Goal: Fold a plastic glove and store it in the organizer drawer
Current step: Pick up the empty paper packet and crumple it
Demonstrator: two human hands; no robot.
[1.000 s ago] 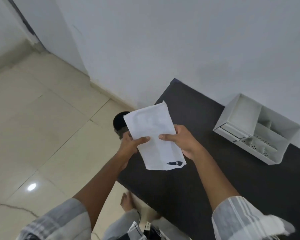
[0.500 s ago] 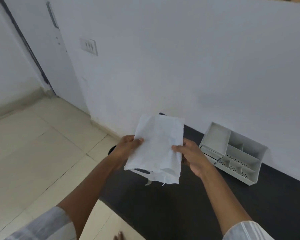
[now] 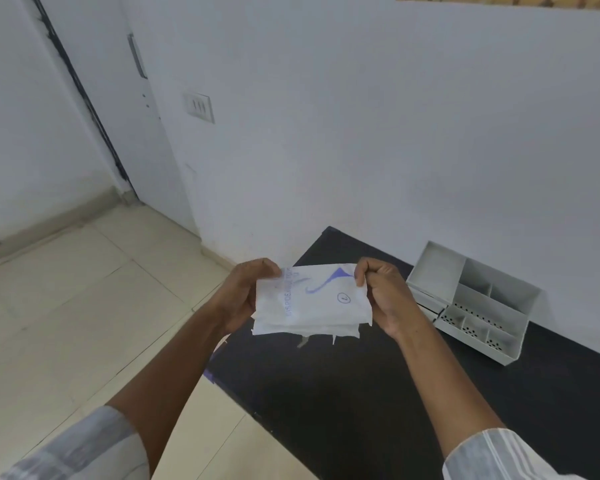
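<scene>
At the far left, the wall carries a switch plate [image 3: 198, 107] with three rockers, well away from everything else.

The left hand [image 3: 240, 295] is raised above the left end of the dark counter [image 3: 360, 403], forearm reaching up and forward from a pale striped sleeve [image 3: 84, 448]. Its fingers curl over the top left corner of the folded plastic glove [image 3: 312, 303], with the palm behind the left edge; it is closed on that side of the packet.

The glove is a flat, whitish, several-layered rectangle held in the air between the two hands, clear of the counter. Its long axis runs left to right, roughly level, and its broad face is turned towards the camera. The lower edge is ragged, with small tags of plastic hanging down. Blue print shows through the film: a line of letters runs up the left part, turned sideways and too blurred to read; a curved blue mark with a pointed tip sits near the top centre; further right is a small circle enclosing what looks like the digit 1.

The right hand [image 3: 381, 292] pinches the top right corner between thumb and fingers, knuckles up, its forearm rising from another striped sleeve [image 3: 499, 459].

Right of that hand, near the counter's back edge against the wall, stands the white organizer drawer [image 3: 471, 303], with open compartments, some having perforated floors.
</scene>
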